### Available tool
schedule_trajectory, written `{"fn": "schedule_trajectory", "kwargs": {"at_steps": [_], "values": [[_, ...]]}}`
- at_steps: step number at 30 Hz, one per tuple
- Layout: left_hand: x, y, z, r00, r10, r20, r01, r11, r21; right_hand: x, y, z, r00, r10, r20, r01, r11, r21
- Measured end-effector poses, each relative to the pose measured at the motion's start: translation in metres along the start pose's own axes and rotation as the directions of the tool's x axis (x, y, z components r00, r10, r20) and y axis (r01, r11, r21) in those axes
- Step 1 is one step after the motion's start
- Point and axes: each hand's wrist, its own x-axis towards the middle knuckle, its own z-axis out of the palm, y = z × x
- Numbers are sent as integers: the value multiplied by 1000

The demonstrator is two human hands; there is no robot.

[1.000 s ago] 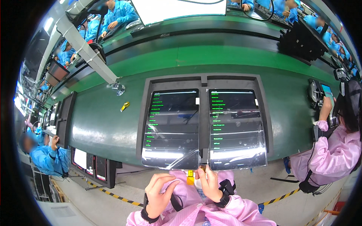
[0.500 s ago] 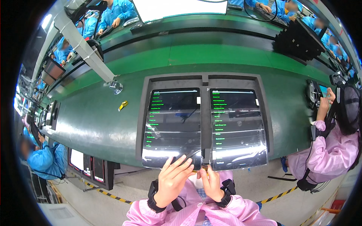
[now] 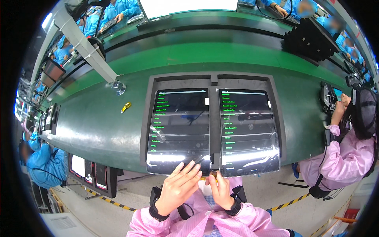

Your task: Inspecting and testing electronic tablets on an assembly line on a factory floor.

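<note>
Two tablets are seated in the grey fixture [image 3: 213,81]; left tablet [image 3: 179,128] edge is touched by spread left hand [image 3: 179,191]; right hand [image 3: 219,189] pinched shut, contents unclear.

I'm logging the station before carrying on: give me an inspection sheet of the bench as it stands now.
Surface: green belt bench, glossy, with a grey tray.
Job's things: left tablet and right tablet side by side in the tray, screens lit with green lines.
Clutter: small yellow piece; metal fitting.
Grippers: left hand open, fingertips at the left tablet's lower edge; right hand at the tray's near edge, grip unclear.
Cables: nothing seen.
Surroundings: co-worker in pink on the right; workers in blue beyond.
</note>
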Motion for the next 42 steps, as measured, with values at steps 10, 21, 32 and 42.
{"fn": "schedule_trajectory", "kwargs": {"at_steps": [10,21,32,42], "values": [[0,-2,2,999,7,-44,-7,1000,16,4,-5,1,1000,21,-14,-21,1000,17],[-2,-7,-13,977,-185,-104,199,968,152,0,-9,1,997,68,-26,-68,997,25],[-32,-52,-49,885,-331,-327,387,914,122,-32,-10,-31,942,313,124,-334,908,251],[-26,-29,-41,872,-204,-444,303,939,163,-56,-24,-82,913,329,-240,-257,922,289]]}}
